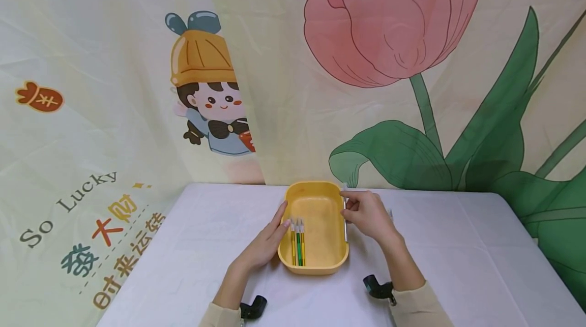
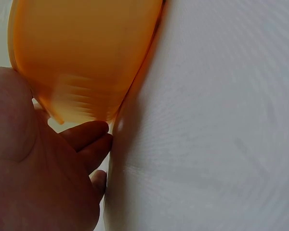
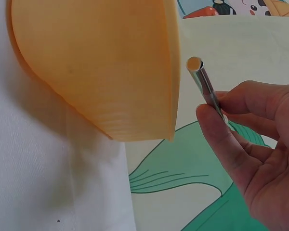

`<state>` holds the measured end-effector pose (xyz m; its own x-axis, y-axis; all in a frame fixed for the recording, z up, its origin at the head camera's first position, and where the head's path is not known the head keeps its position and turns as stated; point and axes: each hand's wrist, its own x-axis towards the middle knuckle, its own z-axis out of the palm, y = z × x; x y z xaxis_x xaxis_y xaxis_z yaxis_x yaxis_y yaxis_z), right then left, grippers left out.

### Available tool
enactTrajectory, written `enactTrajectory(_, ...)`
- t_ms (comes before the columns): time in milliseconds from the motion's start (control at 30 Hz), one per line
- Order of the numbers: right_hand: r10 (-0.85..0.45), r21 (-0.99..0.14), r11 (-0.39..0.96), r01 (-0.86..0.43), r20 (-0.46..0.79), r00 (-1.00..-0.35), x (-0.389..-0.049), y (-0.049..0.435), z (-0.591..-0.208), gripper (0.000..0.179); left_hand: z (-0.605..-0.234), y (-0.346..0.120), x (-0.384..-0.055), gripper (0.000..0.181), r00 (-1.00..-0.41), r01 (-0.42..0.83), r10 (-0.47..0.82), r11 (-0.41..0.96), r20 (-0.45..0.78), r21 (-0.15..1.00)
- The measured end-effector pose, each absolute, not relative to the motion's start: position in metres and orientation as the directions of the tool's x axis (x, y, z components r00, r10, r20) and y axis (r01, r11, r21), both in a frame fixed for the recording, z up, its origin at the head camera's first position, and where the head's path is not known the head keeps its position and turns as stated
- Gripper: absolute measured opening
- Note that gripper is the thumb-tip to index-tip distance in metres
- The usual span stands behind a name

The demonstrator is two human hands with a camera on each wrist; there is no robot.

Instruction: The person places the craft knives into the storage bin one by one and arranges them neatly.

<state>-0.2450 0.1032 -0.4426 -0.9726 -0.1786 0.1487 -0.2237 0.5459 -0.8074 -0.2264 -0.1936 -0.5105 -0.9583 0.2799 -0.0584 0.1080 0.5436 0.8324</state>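
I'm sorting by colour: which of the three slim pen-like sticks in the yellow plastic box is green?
The middle one: the slim green pen-like stick, lying between two slim yellow pen-like sticks, one on either side.

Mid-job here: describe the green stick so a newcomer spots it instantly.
On the white table, find the yellow tray. Inside, along its left side, three slim sticks lie side by side. It's the middle one: green, between two yellow ones.
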Motion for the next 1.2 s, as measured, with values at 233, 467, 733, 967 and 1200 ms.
enactTrajectory(233, -0.186, -0.809, 0.533, -0.247, 0.173, -0.967, -0.243, 0.094, -0.441, 0.049, -0.509, -0.194, -0.226, 0.061, -0.959, 0.116, 0.278, 0.549, -0.050, 0.827)
enactTrajectory(467, -0.184, -0.806, 0.547, -0.227, 0.150, -0.972, -0.242, 0.083, -0.442, 0.048, -0.511, -0.195, -0.227, 0.061, -0.960, 0.120, 0.277, 0.550, -0.045, 0.826)
enactTrajectory(733, -0.203, -0.809, 0.539, -0.234, 0.145, -0.968, -0.240, 0.074, -0.446, 0.047, -0.511, -0.194, -0.227, 0.060, -0.958, 0.113, 0.282, 0.537, -0.052, 0.836)
enactTrajectory(967, -0.227, -0.812, 0.531, -0.244, 0.141, -0.964, -0.239, 0.068, -0.450, 0.047, -0.511, -0.194, -0.226, 0.061, -0.958, 0.116, 0.284, 0.535, -0.049, 0.837)
enactTrajectory(1200, -0.249, -0.820, 0.519, -0.240, 0.124, -0.961, -0.237, 0.062, -0.453, 0.047, -0.511, -0.193, -0.225, 0.061, -0.958, 0.117, 0.284, 0.536, -0.048, 0.836)
